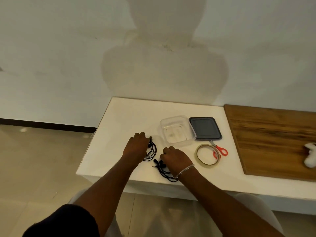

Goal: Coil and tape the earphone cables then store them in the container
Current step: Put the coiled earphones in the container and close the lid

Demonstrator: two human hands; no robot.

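Observation:
Two black earphone cables lie on the white table [130, 115]. My left hand [136, 145] rests knuckles-up on the left earphone cable [152, 150], which shows as loose loops by its fingers. My right hand [176, 159] covers part of the right earphone cable [162, 168], whose earbuds and plug stick out to the left. Whether either hand grips its cable is hidden under the palms. Behind the right hand stands a clear plastic container [176, 130], lid off. Its dark grey lid [205, 128] lies beside it. A roll of clear tape [207, 156] lies to the right.
Red-handled scissors [220, 149] lie partly under the tape roll, close to the lid. A wooden board [273, 141] covers the table's right side, with a white object [310, 156] on it. The table's left edge drops to a tiled floor.

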